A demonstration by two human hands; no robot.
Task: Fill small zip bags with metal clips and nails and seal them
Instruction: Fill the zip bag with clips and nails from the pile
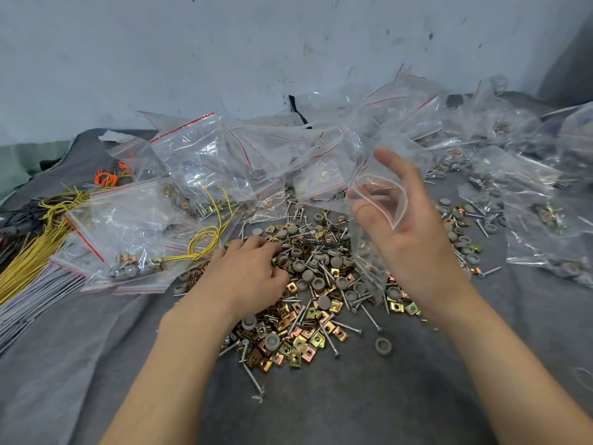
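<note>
A heap of gold and copper metal clips (305, 342), grey round caps and silver nails (348, 330) lies on the grey cloth in front of me. My left hand (250, 271) rests palm down on the left side of the heap, its fingers curled into the parts; whatever it grips is hidden. My right hand (407, 226) is raised above the heap and holds a small clear zip bag (372, 213) with its mouth spread open between thumb and fingers. The bag hangs down toward the pile and looks empty.
Filled clear zip bags with red seal lines (189, 162) are piled at the back and to the right (529, 187). Yellow wires (48, 245) and orange ties (107, 178) lie at the left, beside grey strips (29, 303). A grey wall stands behind.
</note>
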